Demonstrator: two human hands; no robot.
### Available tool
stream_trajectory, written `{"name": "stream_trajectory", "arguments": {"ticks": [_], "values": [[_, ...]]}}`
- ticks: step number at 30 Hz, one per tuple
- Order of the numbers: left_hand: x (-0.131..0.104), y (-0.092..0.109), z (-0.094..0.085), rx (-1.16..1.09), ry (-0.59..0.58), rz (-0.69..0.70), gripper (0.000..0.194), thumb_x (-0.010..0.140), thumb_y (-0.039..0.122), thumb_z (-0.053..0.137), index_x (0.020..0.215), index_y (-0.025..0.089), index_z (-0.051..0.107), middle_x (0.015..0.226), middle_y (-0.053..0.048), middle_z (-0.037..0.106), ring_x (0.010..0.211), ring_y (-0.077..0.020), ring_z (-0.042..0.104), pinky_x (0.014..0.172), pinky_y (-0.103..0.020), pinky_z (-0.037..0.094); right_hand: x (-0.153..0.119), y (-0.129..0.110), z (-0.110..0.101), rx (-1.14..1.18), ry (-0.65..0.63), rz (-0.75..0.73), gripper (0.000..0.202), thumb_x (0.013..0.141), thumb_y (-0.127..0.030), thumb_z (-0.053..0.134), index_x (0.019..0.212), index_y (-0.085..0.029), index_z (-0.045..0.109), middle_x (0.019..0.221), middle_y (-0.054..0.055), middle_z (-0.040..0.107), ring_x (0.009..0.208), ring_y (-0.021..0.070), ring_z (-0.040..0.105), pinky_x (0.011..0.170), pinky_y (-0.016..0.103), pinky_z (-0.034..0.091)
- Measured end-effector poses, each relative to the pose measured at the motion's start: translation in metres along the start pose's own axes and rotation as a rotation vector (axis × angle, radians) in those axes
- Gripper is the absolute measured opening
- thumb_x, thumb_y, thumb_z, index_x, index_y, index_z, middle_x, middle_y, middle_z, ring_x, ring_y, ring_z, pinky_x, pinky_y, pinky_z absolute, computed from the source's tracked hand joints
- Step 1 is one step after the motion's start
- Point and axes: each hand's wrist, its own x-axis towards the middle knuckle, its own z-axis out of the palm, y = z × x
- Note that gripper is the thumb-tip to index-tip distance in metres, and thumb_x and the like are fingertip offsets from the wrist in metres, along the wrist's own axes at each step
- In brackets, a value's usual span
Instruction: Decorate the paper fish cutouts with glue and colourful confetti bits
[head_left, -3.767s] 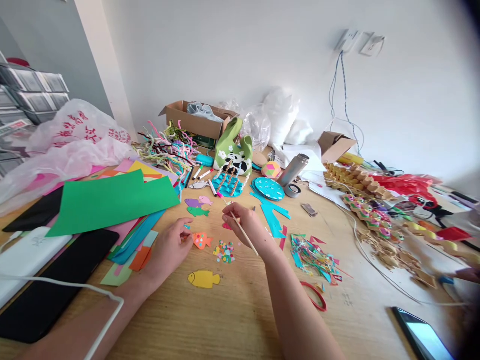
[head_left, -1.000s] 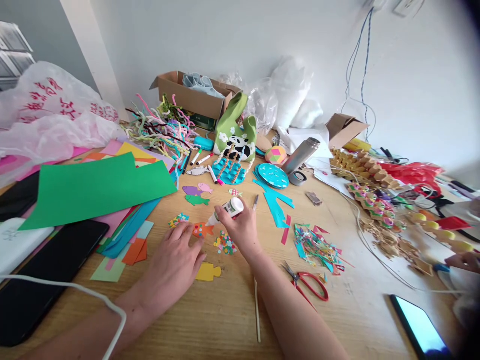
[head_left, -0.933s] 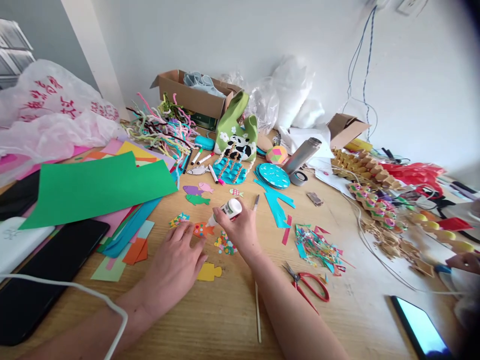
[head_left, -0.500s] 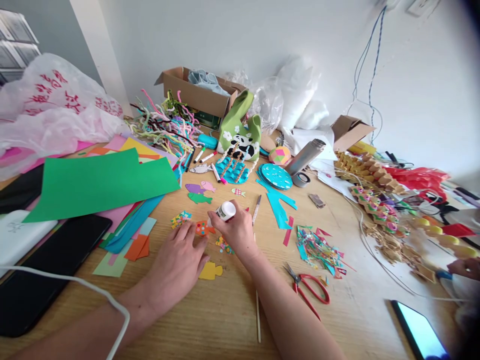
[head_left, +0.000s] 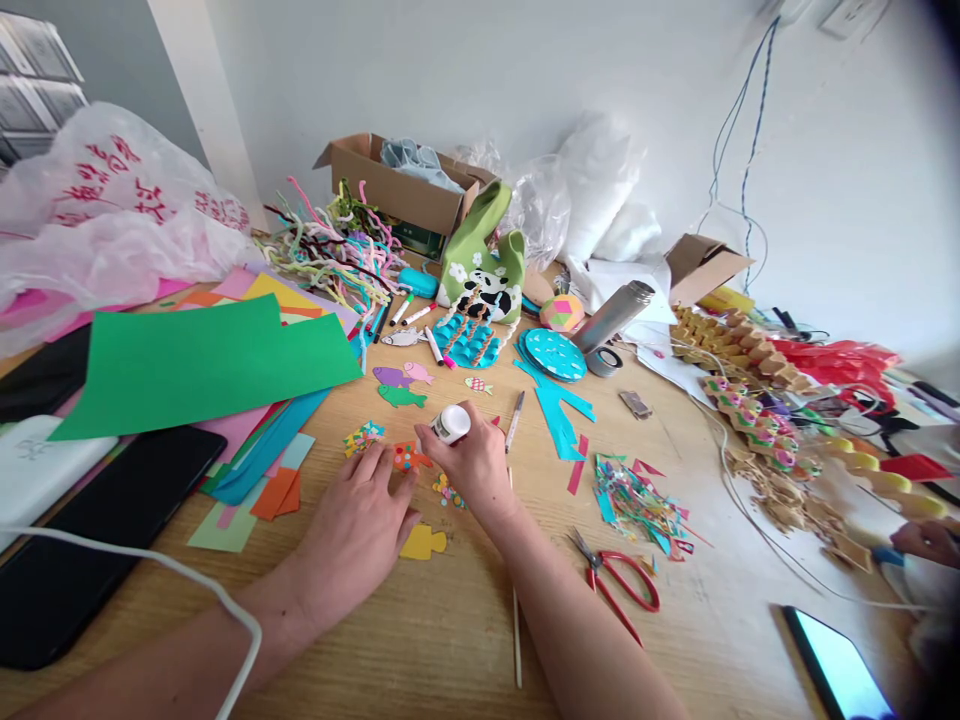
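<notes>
My right hand grips a small white bottle, tilted over an orange paper fish with coloured dots. My left hand lies on the table with its fingers spread, the fingertips at the left edge of the orange fish. Just beyond them is a multicoloured patterned paper piece. Small coloured paper dots lie below the bottle, and a yellow paper fish is right of my left wrist. Purple and green paper fish lie farther back.
Red-handled scissors and paper scraps lie at the right. A thin stick is beside my right forearm. Green paper and a black phone are at the left. Another person's hand shows at the right edge.
Both my hands hold nearly the same pose over the fish. The view has shifted very slightly. The other person's hand at the right edge has moved a little.
</notes>
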Motion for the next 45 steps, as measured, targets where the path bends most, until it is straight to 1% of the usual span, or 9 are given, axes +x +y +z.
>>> {"name": "stream_trajectory", "arguments": {"ticks": [4,9,15,20,24,28,35,40,45], "values": [[0.0000,0.0004,0.0001,0.033,-0.023,0.004,0.037,0.089,0.032,0.056,0.119,0.013,0.064,0.128,-0.022,0.060,0.127,-0.0373,0.048,0.106,-0.052,0.040,-0.0011,0.0007,0.0004,-0.008,0.003,-0.013,0.033,0.075,-0.048,0.068,0.068,-0.023,0.047,0.056,-0.002,0.060,0.052,0.0120,0.051,0.051,0.021,0.034],[0.0001,0.0008,0.0002,0.011,0.000,0.002,0.036,0.088,0.031,0.057,0.118,0.014,0.065,0.128,-0.021,0.061,0.127,-0.0376,0.048,0.105,-0.053,0.041,-0.0021,0.0019,0.0014,-0.017,-0.015,-0.024,0.032,0.076,-0.047,0.068,0.069,-0.023,0.049,0.057,-0.002,0.060,0.053,0.0124,0.053,0.051,0.021,0.035],[-0.0006,0.0006,-0.0007,0.042,-0.030,0.008,0.039,0.089,0.033,0.056,0.121,0.012,0.064,0.129,-0.023,0.059,0.127,-0.0374,0.048,0.105,-0.052,0.041,-0.0023,0.0026,0.0034,-0.043,0.002,-0.059,0.031,0.076,-0.046,0.068,0.069,-0.023,0.049,0.057,-0.002,0.060,0.052,0.0121,0.053,0.051,0.021,0.035],[-0.0013,0.0015,-0.0021,0.050,-0.022,-0.003,0.038,0.090,0.033,0.056,0.120,0.012,0.064,0.129,-0.022,0.060,0.127,-0.0367,0.049,0.105,-0.051,0.042,-0.0021,0.0035,0.0046,-0.037,0.052,-0.093,0.030,0.074,-0.043,0.070,0.067,-0.022,0.049,0.055,-0.003,0.060,0.050,0.0118,0.053,0.050,0.021,0.036],[-0.0007,0.0020,-0.0020,0.056,-0.029,-0.006,0.039,0.090,0.034,0.056,0.122,0.013,0.064,0.129,-0.022,0.060,0.128,-0.0362,0.048,0.106,-0.050,0.041,-0.0019,0.0021,0.0034,0.000,0.085,-0.111,0.029,0.074,-0.042,0.069,0.068,-0.023,0.048,0.054,-0.003,0.059,0.048,0.0112,0.052,0.048,0.020,0.035],[-0.0005,0.0018,-0.0017,0.061,-0.037,-0.004,0.039,0.091,0.035,0.055,0.122,0.013,0.064,0.130,-0.021,0.059,0.128,-0.0356,0.048,0.106,-0.050,0.040,-0.0021,0.0020,0.0035,0.011,0.105,-0.106,0.030,0.074,-0.041,0.068,0.067,-0.023,0.046,0.053,-0.004,0.058,0.048,0.0110,0.050,0.047,0.020,0.035],[-0.0010,0.0008,-0.0008,0.056,-0.041,-0.010,0.039,0.091,0.035,0.055,0.123,0.014,0.063,0.130,-0.020,0.059,0.128,-0.0355,0.048,0.106,-0.050,0.040,-0.0019,0.0035,0.0064,-0.015,0.097,-0.104,0.030,0.073,-0.041,0.068,0.066,-0.023,0.045,0.052,-0.004,0.056,0.047,0.0109,0.048,0.048,0.021,0.034],[-0.0002,0.0008,0.0005,0.057,-0.033,-0.005,0.040,0.091,0.036,0.055,0.124,0.014,0.063,0.130,-0.021,0.059,0.128,-0.0356,0.047,0.106,-0.050,0.040,-0.0015,0.0030,0.0063,-0.009,0.132,-0.110,0.030,0.073,-0.041,0.067,0.065,-0.023,0.044,0.052,-0.004,0.056,0.048,0.0113,0.049,0.048,0.021,0.035],[-0.0004,0.0012,-0.0004,0.050,-0.038,-0.011,0.039,0.090,0.035,0.055,0.122,0.014,0.063,0.129,-0.021,0.059,0.128,-0.0356,0.048,0.106,-0.050,0.040,-0.0015,0.0041,0.0071,-0.021,0.119,-0.121,0.030,0.073,-0.041,0.067,0.065,-0.023,0.045,0.052,-0.004,0.055,0.047,0.0110,0.048,0.048,0.021,0.034]]}}
